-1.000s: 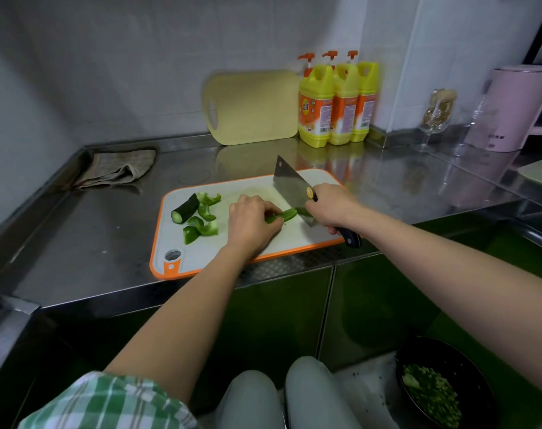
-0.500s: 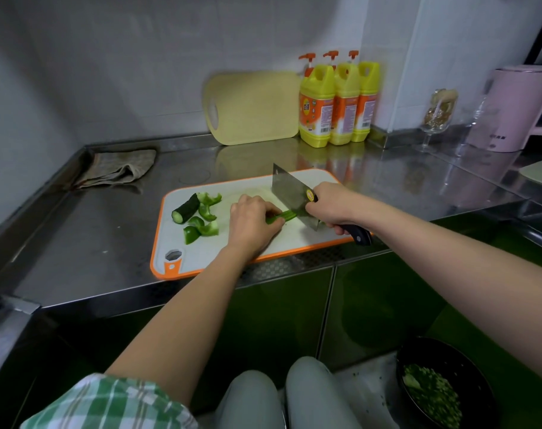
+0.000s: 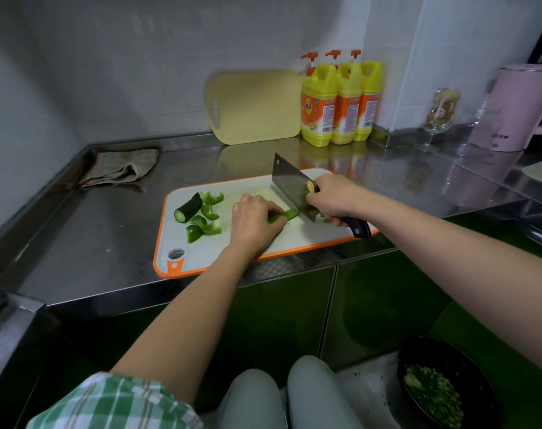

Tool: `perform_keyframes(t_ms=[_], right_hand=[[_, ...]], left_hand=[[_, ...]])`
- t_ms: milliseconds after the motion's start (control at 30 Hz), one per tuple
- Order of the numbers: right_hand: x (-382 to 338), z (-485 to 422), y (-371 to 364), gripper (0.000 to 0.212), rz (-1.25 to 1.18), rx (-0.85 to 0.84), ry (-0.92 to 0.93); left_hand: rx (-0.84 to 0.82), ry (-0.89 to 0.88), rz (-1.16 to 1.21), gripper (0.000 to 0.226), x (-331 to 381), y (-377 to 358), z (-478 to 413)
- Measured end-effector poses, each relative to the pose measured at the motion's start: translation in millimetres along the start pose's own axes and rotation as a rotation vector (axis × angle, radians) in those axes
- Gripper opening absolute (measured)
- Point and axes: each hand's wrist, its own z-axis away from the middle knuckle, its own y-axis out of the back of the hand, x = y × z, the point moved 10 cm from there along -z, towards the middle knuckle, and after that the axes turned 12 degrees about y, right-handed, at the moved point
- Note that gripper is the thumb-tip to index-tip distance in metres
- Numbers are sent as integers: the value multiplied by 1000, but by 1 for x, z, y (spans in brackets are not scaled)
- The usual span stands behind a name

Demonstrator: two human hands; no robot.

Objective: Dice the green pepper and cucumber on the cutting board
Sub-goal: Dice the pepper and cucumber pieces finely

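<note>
A white cutting board with an orange rim lies on the steel counter. My left hand holds down a green pepper strip with curled fingers. My right hand grips the black handle of a cleaver, whose blade edge meets the strip's right end. Small cut bits lie just right of the blade. A dark cucumber piece and several green pepper pieces lie at the board's left.
A folded cloth lies at the back left. A yellow board leans on the wall beside three yellow detergent bottles. A pink kettle and glass stand right. A black bowl of diced greens sits on the floor.
The cleaver has come down from a raised tilt onto the pepper strip's end, and my right hand has dropped with it. My left hand stays on the strip.
</note>
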Motion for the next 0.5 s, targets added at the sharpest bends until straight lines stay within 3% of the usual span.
perform_keyframes(t_ms=[133,500], right_hand=[[2,3,-11,16,33,-77,-27],[2,-5,-17,13,60,29,-26]], left_hand=[[3,3,12,24,-1,0,0],[3,0,21,24,-1,1,1]])
